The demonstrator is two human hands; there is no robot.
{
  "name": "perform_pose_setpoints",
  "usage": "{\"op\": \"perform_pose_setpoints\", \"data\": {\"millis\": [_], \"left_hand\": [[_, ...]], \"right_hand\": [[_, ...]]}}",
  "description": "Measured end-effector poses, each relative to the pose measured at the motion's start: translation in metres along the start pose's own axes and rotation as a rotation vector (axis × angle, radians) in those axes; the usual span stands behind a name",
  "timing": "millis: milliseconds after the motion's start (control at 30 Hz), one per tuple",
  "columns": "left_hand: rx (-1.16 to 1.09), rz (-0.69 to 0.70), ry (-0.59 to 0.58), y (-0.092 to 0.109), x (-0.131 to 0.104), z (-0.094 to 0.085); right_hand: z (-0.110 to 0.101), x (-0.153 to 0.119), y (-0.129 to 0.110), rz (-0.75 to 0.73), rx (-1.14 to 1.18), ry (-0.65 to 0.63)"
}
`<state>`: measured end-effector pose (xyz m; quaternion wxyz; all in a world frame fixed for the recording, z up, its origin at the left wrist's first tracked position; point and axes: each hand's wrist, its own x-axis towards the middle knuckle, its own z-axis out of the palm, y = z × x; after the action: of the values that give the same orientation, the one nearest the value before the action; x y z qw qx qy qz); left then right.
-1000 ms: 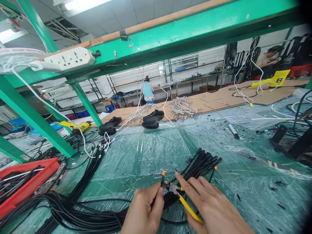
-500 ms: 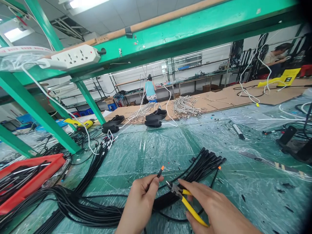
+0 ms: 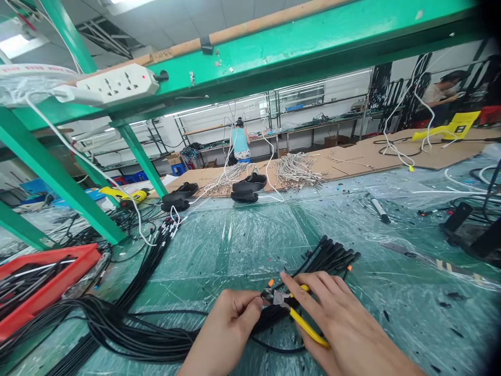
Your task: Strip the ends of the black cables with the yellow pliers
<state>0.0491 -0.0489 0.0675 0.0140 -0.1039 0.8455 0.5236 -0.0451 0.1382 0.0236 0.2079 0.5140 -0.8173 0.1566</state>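
One black wire [image 3: 266, 296] sat low in middle, pinched by left hand [image 3: 229, 324]; right hand [image 3: 336, 318] had fingers closed round yellow-handled cutters [image 3: 281, 299].

A: What is being handled?
B: The left hand [image 3: 229, 326] is pinching a black cable end [image 3: 265, 295] at the jaws of the yellow-handled cutters [image 3: 288, 307], which the right hand [image 3: 332, 316] is gripping. An orange tip [image 3: 271, 283] is showing just beside.
A: Surroundings?
B: A black cable bundle [image 3: 136, 338] is lying across the green table [image 3: 254, 235], and a red tray [image 3: 80, 269] is holding loose cables [image 3: 35, 284] at far left
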Motion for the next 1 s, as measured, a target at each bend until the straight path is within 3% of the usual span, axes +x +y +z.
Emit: {"op": "perform_pose_setpoints", "data": {"millis": [200, 400, 533, 700, 767, 833, 1000], "left_hand": [[-0.044, 0.039, 0.037, 0.001, 0.002, 0.000], [-0.633, -0.134, 0.166, -0.009, 0.012, 0.016], [-0.753, -0.092, 0.199, -0.010, 0.014, 0.024], [-0.730, -0.063, 0.236, -0.012, 0.014, 0.025], [-0.712, -0.065, 0.235, -0.012, 0.014, 0.024], [-0.663, -0.063, 0.242, -0.012, 0.014, 0.023], [-0.548, -0.062, 0.227, -0.012, 0.014, 0.020]], "right_hand": [[0.014, -0.004, 0.004, -0.013, 0.016, -0.114], [0.010, -0.001, 0.000, 0.026, 0.063, -0.052], [0.002, 0.003, -0.011, 0.180, 0.428, -0.127], [-0.011, 0.013, -0.020, 0.412, 1.043, -0.398], [-0.013, 0.015, -0.020, 0.470, 1.191, -0.499], [-0.011, 0.014, -0.019, 0.448, 1.128, -0.478], [0.005, 0.003, -0.011, 0.234, 0.434, -0.190]]}}
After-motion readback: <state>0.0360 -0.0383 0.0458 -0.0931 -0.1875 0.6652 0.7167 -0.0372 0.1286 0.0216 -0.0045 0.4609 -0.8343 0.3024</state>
